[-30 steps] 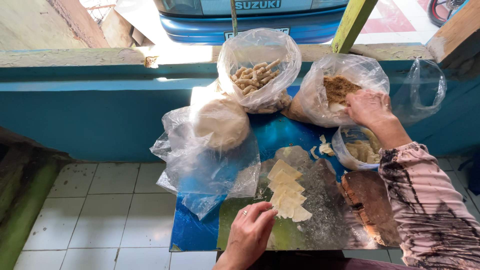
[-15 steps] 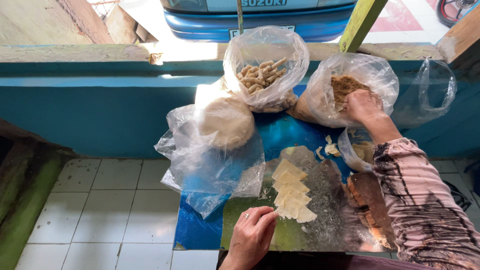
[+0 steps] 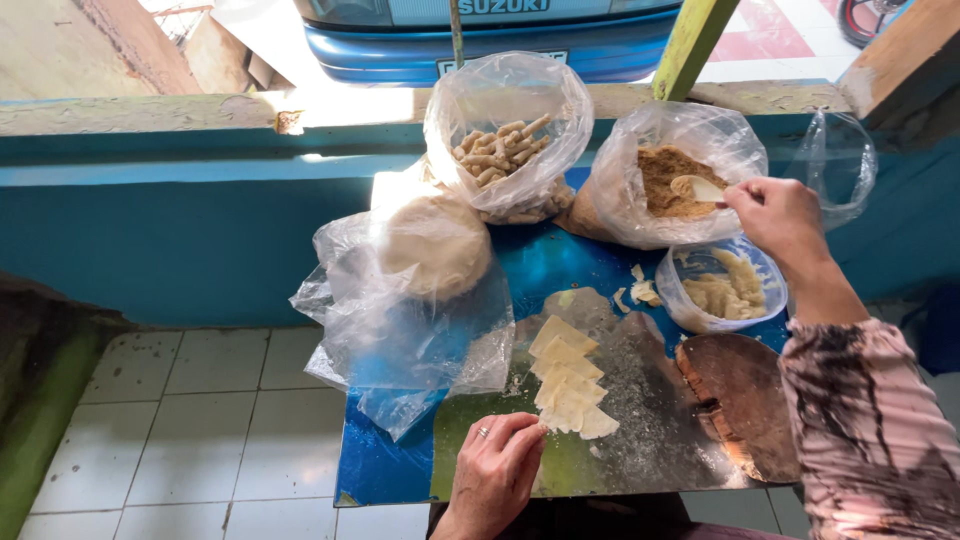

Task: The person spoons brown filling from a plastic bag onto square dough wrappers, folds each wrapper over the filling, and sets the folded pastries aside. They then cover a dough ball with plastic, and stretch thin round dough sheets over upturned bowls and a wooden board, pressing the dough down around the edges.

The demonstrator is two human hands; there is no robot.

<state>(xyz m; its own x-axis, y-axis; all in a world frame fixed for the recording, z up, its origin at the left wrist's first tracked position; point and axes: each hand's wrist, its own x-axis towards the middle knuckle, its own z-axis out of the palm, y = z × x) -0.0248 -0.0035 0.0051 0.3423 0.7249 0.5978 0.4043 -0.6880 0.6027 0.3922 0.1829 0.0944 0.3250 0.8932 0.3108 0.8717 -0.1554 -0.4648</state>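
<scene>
My right hand (image 3: 778,214) holds a small pale spoon (image 3: 698,186) dipped into brown crumbly filling (image 3: 675,178) inside a clear plastic bag (image 3: 640,210). My left hand (image 3: 497,470), with a ring on one finger, rests on the shiny work board (image 3: 650,440), its fingers touching the near end of a row of thin pale dough squares (image 3: 567,378). A clear bag of rolled, finger-shaped pastries (image 3: 503,150) stands at the back. A round stack of pale wrappers (image 3: 432,243) lies in another loose plastic bag.
A small plastic bowl of pale scraps (image 3: 722,287) sits under my right wrist. A round wooden block (image 3: 745,400) lies at the right. A blue ledge (image 3: 160,200) runs behind, with a white tiled floor (image 3: 190,430) at left and a parked blue vehicle (image 3: 500,40) beyond.
My right hand has drawn back from inside the filling bag and now lifts the spoon at its mouth. My left hand stays at the dough squares.
</scene>
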